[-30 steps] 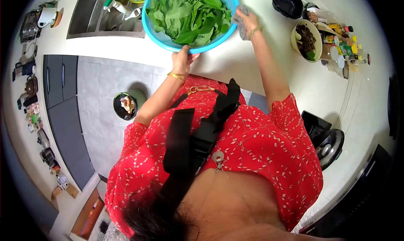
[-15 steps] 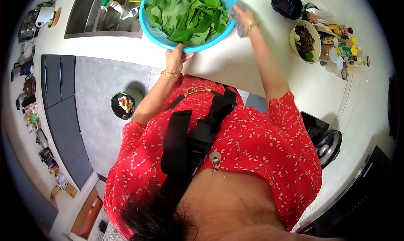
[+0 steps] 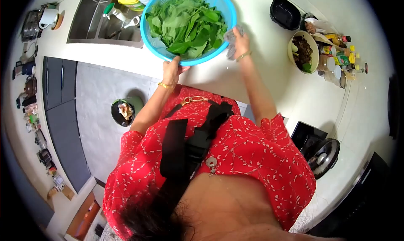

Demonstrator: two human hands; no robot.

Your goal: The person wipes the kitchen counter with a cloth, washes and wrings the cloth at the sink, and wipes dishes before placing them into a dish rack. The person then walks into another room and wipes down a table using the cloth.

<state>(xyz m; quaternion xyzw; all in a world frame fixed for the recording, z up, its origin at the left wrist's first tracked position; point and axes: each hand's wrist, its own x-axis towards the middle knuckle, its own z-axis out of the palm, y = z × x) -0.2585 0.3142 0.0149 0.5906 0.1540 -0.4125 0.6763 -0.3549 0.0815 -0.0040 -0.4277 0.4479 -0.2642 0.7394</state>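
A light-blue plastic colander [image 3: 232, 17] heaped with green leaves [image 3: 185, 28] rests on the counter, partly overhanging the sink corner. My left hand [image 3: 171, 71] grips its near rim, thumb on top and fingers curled beneath. At the colander's right side, my right hand [image 3: 241, 44] is closed on a grey cloth [image 3: 231, 45]. The cloth lies against or very close to the rim; whether it touches I cannot tell.
On the left is a steel sink [image 3: 90, 20] with a spray bottle [image 3: 115, 12] and a yellow bottle [image 3: 128, 0]. To the right stand a black tray [image 3: 285, 13], a cream bowl [image 3: 293, 57] of dark food and several condiment bottles [image 3: 334, 57]. A bin [image 3: 135, 104] stands on the floor.
My right hand with the cloth has moved along the colander's right side, nearer to my body. My left hand keeps its hold on the rim. The whole view has shifted slightly.
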